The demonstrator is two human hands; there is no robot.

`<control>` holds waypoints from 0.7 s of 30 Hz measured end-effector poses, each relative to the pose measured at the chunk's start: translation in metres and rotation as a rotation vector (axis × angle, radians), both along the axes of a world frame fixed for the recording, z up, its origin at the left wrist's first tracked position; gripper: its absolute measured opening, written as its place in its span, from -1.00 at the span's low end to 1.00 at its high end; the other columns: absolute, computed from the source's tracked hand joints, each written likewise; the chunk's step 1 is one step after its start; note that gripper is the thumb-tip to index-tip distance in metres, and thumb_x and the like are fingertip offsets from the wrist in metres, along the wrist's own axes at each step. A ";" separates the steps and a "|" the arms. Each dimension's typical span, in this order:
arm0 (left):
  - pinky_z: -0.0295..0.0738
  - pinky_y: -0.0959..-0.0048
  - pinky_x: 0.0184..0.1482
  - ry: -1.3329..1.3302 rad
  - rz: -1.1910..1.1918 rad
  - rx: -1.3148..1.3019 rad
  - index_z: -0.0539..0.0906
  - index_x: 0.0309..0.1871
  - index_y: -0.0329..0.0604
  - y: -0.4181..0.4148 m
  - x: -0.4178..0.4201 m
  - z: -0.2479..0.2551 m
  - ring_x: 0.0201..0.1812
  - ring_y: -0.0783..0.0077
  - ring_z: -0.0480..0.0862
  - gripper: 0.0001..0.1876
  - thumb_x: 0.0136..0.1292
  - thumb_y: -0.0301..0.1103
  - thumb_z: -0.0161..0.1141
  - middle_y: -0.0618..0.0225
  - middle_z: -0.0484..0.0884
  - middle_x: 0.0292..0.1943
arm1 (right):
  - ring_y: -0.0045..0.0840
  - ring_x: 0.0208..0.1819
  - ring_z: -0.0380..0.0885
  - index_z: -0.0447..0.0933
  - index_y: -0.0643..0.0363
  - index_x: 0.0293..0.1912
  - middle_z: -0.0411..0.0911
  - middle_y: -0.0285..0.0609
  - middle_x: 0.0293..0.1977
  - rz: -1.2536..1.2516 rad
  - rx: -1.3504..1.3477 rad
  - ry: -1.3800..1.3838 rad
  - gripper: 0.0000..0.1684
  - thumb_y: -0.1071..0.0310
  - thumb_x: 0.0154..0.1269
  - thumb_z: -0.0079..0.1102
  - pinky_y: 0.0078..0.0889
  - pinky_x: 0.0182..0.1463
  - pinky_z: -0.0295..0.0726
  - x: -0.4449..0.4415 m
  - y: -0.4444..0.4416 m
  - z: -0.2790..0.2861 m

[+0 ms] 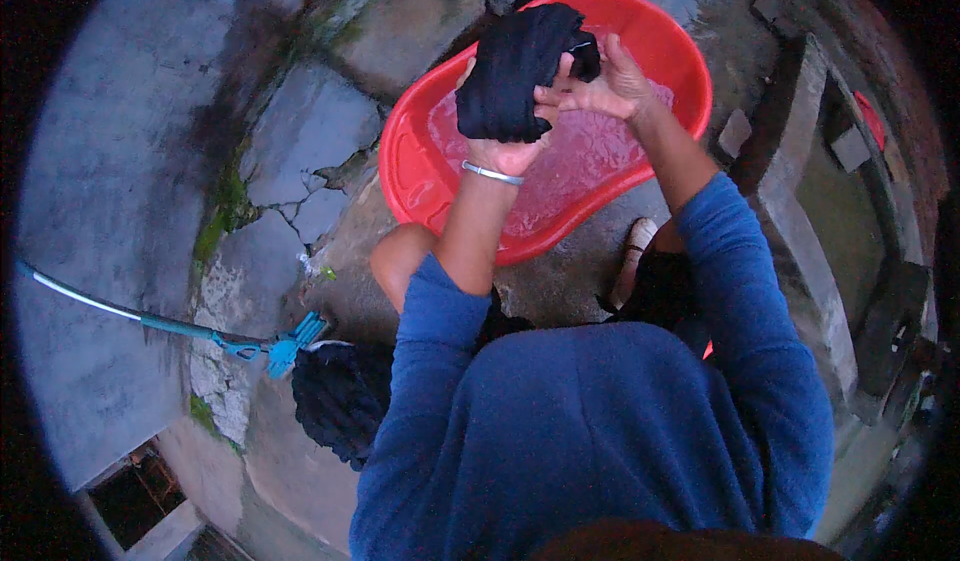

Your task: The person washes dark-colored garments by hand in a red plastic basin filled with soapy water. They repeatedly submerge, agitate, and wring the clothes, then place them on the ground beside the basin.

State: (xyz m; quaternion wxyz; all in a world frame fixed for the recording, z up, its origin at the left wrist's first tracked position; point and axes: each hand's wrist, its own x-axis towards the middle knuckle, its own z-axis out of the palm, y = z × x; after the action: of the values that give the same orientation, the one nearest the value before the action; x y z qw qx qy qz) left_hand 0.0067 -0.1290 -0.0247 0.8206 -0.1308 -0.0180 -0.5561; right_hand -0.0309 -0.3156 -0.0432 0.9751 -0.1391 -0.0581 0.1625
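Observation:
A dark wet cloth (504, 73) lies draped over my left hand (517, 152), which grips it above a red plastic tub (397, 148). The fingers and palm show at the cloth's edges, and a metal bangle circles the left wrist. Close by on the right, my right hand (611, 85) has its fingers apart beside a loose fold of the cloth; whether its fingertips touch the fold is hard to tell. Cloudy pinkish water (570, 148) fills the tub's bottom.
Another dark cloth heap (341, 396) lies on the ground left of my body. Near it, a blue plastic spray nozzle (289, 347) ends a hose (165, 323). Cracked, mossy concrete slabs (307, 133) border a wall at left. A low concrete edge (802, 238) runs along the right.

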 end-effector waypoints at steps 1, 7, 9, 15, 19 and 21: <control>0.53 0.45 -0.26 0.060 0.017 0.049 0.30 0.32 -0.06 -0.002 -0.007 0.001 -0.26 0.26 0.57 -0.30 0.19 0.15 0.04 -0.10 0.39 0.16 | -0.03 -0.04 0.52 0.35 0.06 0.19 0.33 -0.10 0.19 0.010 0.151 0.007 -0.20 0.05 -0.04 0.44 0.46 0.17 0.29 0.001 0.007 0.003; 0.55 0.41 -0.16 -0.006 -0.193 0.012 0.32 0.28 -0.13 -0.012 -0.034 -0.015 -0.13 0.16 0.59 -0.23 0.16 0.26 0.04 -0.08 0.43 0.11 | -0.18 -0.06 0.57 0.52 0.24 -0.02 0.59 -0.01 -0.12 -0.237 -0.108 0.296 -0.26 -0.20 0.03 0.29 -0.08 0.19 0.46 0.013 0.021 0.023; 0.55 0.38 -0.11 -0.091 -0.145 0.122 0.29 0.29 -0.17 -0.011 -0.036 -0.009 -0.09 0.12 0.59 -0.15 0.12 0.34 0.04 -0.07 0.43 0.12 | -0.19 -0.03 0.56 0.51 0.27 -0.01 0.59 0.02 -0.11 -0.284 -0.181 0.201 -0.32 -0.14 0.11 0.25 -0.12 0.18 0.47 0.018 0.012 0.026; 0.54 0.34 -0.07 -0.519 0.182 0.493 0.27 0.29 -0.24 0.008 -0.036 0.015 -0.10 0.24 0.62 -0.16 0.05 0.06 0.34 0.02 0.49 0.09 | -0.28 -0.17 0.61 0.52 0.27 -0.05 0.60 -0.02 -0.19 -0.316 -0.384 0.120 -0.58 0.21 0.15 0.22 -0.22 0.03 0.59 0.022 -0.001 0.038; 0.56 0.43 -0.12 -1.145 0.268 0.954 0.49 0.08 -0.20 0.002 -0.033 0.005 -0.21 0.41 0.65 -0.42 -0.03 -0.28 0.46 0.29 0.63 -0.13 | -0.40 -0.26 0.62 0.54 0.24 -0.13 0.61 -0.10 -0.28 -0.270 -0.698 -0.007 -0.66 0.28 0.10 0.25 -0.33 -0.08 0.62 0.020 0.011 0.033; 0.56 0.40 -0.13 -1.251 0.400 1.001 0.58 -0.09 -0.18 -0.009 -0.034 -0.011 -0.23 0.46 0.63 -0.56 -0.07 -0.35 0.47 0.41 0.65 -0.24 | -0.45 -0.30 0.62 0.54 0.23 -0.17 0.60 -0.14 -0.32 -0.207 -0.883 0.041 -0.68 0.29 0.08 0.26 -0.35 -0.14 0.62 0.027 0.004 0.014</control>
State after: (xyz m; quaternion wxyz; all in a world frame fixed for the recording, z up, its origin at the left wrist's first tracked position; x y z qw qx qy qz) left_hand -0.0270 -0.1383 -0.0359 0.7037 0.5896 -0.2446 -0.3119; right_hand -0.0040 -0.3113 -0.0295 0.8343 -0.5437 0.0504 0.0763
